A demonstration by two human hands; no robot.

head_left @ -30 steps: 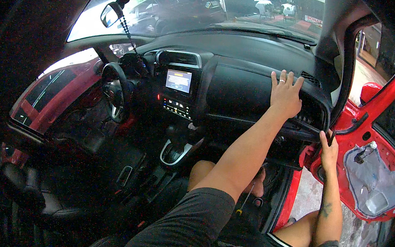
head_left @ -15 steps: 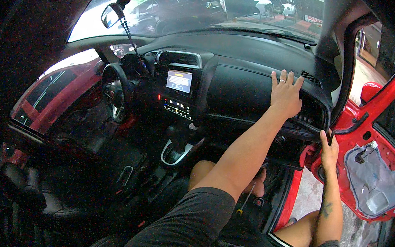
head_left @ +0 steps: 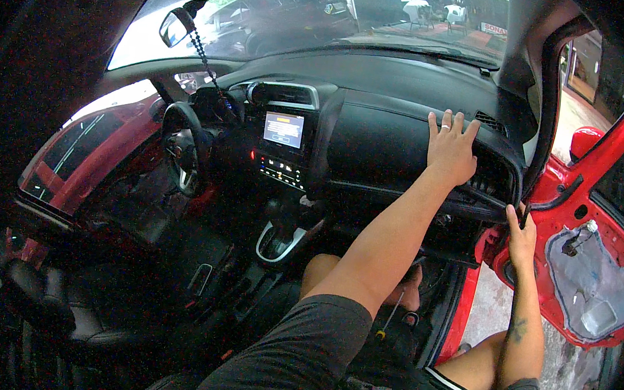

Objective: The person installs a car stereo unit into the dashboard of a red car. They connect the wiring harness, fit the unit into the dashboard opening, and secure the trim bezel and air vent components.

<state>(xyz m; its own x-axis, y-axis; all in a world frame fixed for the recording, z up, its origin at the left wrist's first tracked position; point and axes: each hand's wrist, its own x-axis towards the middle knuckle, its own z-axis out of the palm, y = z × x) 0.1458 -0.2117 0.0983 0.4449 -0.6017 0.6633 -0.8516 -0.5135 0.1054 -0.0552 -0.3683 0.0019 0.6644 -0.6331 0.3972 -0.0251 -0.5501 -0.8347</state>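
Fingers spread, my left hand (head_left: 452,151) lies flat on the passenger side of the black dashboard (head_left: 374,145), near the side air vent (head_left: 491,122). A ring shows on one of its fingers. Below and to the right, my right hand (head_left: 520,239) grips the black dashboard end trim (head_left: 515,189) by its lower outer corner. The thumb is on the near side; the other fingers are mostly hidden behind the edge. Between the two hands is a dark, recessed opening in the dashboard, partly covered by my left wrist.
The red car door (head_left: 589,217) stands open at the right, its inner panel off. A screwdriver (head_left: 382,332) with a yellow handle is by my foot. Farther left are the gear lever (head_left: 279,218), a lit screen (head_left: 283,130) and the steering wheel (head_left: 181,148).
Both hands keep their places on the dashboard and its trim. Only a very slight shift of the whole view shows.
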